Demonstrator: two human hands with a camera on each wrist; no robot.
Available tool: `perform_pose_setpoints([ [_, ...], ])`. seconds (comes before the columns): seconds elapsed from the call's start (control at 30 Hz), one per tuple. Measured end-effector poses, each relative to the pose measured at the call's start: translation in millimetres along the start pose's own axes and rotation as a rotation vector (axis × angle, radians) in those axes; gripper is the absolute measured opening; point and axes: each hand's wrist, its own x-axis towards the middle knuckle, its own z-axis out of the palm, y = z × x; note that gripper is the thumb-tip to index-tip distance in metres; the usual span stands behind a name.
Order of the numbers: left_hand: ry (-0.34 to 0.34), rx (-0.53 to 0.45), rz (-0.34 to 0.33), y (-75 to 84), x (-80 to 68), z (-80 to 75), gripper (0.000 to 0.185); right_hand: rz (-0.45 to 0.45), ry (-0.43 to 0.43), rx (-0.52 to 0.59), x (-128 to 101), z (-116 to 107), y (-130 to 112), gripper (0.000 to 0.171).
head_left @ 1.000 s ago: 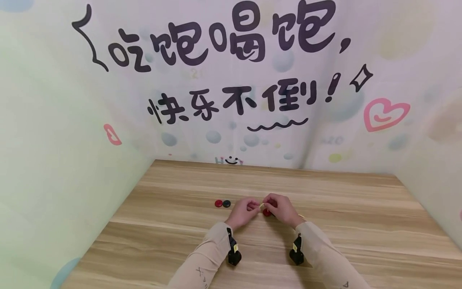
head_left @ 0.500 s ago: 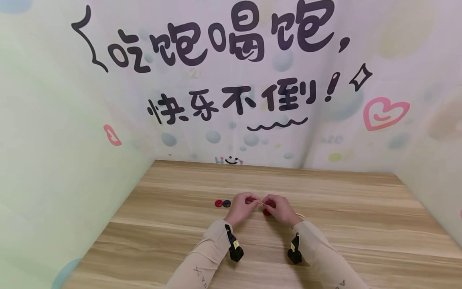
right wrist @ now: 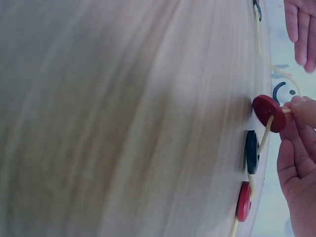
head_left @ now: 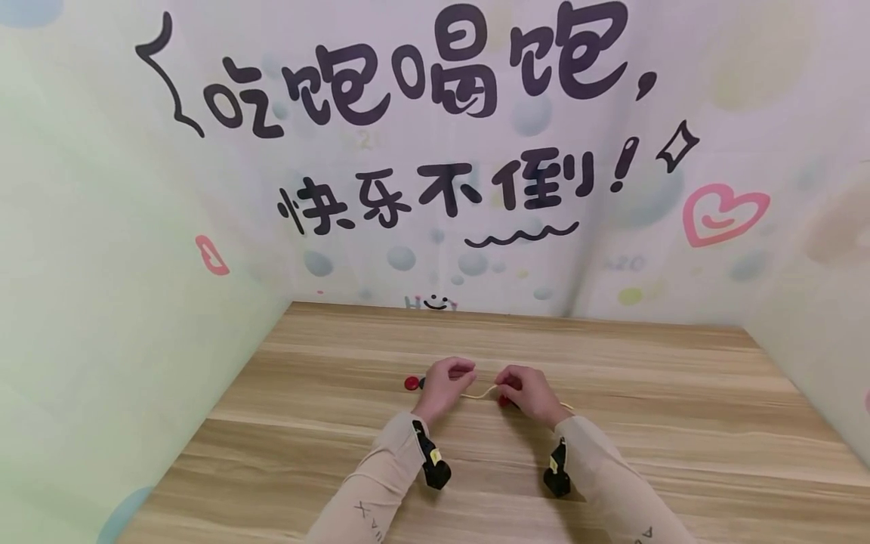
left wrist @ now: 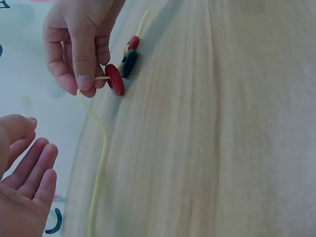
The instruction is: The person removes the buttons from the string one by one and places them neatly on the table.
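Note:
My right hand pinches a yellow cord between thumb and fingers, right beside a red button. That button is threaded on the cord and tilted. Behind it on the same cord come a dark button and another red button. From the pinch, the free length of cord droops leftward to the table. My left hand hovers left of the right one, its fingers apart and holding nothing; the left wrist view shows its bare palm. In the head view the right hand partly hides the threaded buttons.
A loose red button lies on the wooden table, left of my left hand. Beside it a dark button is partly covered by that hand. A printed cloth wall rises behind the table's far edge.
My left hand has let go of the cord's end and moved left and slightly up. The cord now sags across the gap between the hands. The right hand has hardly moved.

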Motion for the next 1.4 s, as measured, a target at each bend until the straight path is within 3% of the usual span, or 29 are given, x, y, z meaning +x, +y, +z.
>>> perform_pose_setpoints([
  [0.23,-0.072,0.037,0.038,0.6,1.1,11.2,0.02,-0.039,0.029,-0.055,0,-1,-6,0.004],
  [0.53,-0.083,0.079,0.02,-6.2,-1.6,20.7,0.014,-0.038,0.06,-0.078,0,-1,-12,0.008],
  [0.77,-0.084,0.083,0.023,-8.1,-1.7,21.3,0.011,-0.053,0.024,-0.042,0,-1,-8,0.007],
  [1.03,-0.066,0.085,0.027,-5.9,-2.4,22.5,0.012,-0.031,0.001,-0.093,-2,-6,3,0.005],
  [1.4,-0.046,0.083,0.038,-7.1,-3.4,21.2,0.011,0.027,-0.096,-0.114,-7,-12,9,0.02],
])
